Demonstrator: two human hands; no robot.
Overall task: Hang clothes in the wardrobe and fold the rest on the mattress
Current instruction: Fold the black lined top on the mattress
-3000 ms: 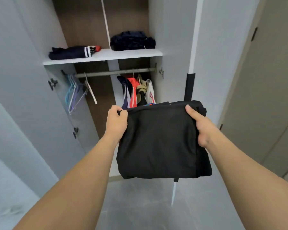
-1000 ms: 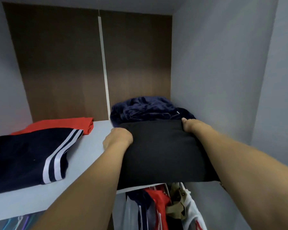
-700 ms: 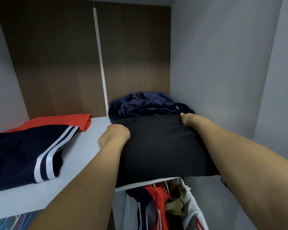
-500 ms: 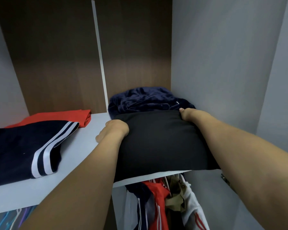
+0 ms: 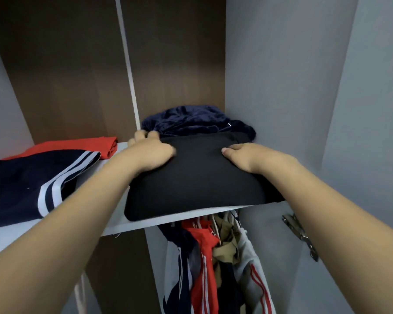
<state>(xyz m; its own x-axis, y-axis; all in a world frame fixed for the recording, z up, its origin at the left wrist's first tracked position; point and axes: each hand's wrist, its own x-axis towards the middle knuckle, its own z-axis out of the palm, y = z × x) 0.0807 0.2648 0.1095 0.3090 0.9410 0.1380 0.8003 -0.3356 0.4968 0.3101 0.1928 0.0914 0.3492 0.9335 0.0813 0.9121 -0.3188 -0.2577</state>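
While lying on shelf (image 5: 114, 225) | folded black garment (image 5: 195, 177) | left hand (image 5: 150, 155), right hand (image 5: 247, 157) grip released, pressing flat

Soft, even light comes from behind the viewer, leaving the grey side walls (image 5: 281, 75) pale while the brown back panel (image 5: 66, 64) falls dim toward the top. The wide lens bends the wardrobe edges outward. The left hand (image 5: 150, 152) is smeared with motion blur; the forearms near the frame's bottom look soft.
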